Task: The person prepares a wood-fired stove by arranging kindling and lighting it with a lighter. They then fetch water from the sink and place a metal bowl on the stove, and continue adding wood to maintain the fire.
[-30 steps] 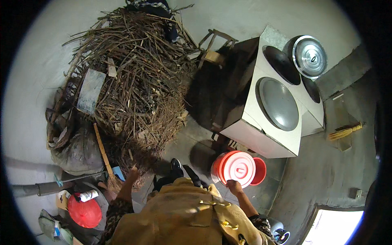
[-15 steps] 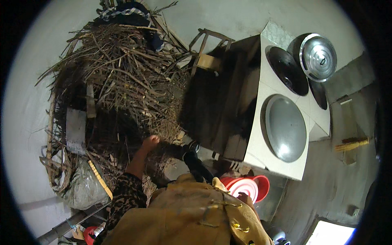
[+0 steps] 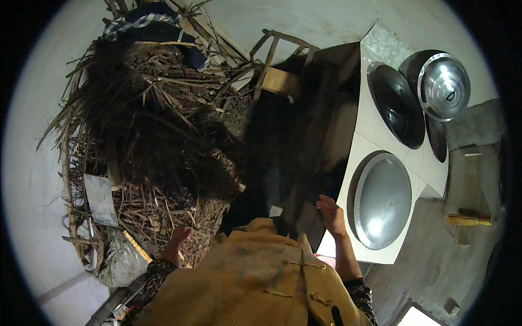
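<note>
Brushwood (image 3: pixel 157 136) lies heaped from about 8 to 11 o'clock, partly in dark shadow. Toward 7:30, the left grip (image 3: pixel 181 234) is near its lower edge; I cannot tell whether it is clenched or released. Toward 4 o'clock, the right grip (image 3: pixel 331 214) is released and bare, just beside the white worktop (image 3: pixel 363 142), which carries a domed grey lid (image 3: pixel 384 204) toward 3:30 and a dark round pan (image 3: pixel 397 106) toward 2.

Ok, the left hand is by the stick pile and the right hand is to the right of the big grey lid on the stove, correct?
Not quite: the head view shows the right hand to the left of the big grey lid on the stove. The left hand is indeed by the stick pile.
</note>
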A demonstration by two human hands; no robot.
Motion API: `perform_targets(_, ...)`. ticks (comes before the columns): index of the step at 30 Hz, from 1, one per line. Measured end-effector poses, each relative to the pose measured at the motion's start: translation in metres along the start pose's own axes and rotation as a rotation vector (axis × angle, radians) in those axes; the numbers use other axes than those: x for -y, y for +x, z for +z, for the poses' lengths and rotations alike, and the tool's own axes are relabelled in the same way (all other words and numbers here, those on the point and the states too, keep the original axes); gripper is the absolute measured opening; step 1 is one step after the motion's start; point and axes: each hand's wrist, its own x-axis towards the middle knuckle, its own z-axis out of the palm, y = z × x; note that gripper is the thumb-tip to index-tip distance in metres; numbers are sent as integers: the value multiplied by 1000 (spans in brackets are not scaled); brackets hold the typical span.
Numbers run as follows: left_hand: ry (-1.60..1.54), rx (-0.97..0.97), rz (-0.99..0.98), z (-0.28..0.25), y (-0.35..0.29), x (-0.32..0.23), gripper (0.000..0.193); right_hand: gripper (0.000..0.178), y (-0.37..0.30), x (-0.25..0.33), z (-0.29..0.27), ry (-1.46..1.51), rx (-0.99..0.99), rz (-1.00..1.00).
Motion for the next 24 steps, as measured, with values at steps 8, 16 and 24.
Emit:
perform_targets(8,11,-55,295,-60,126,-187,49,30,132,7,-15,190,6,124)
perform_targets(16,0,-107,177,-141,198,-289,50,30,324,-9,15,33,154,261)
perform_targets(24,-30,-238,274,-204,219,-328,49,33,411,18,28,16,285,256)
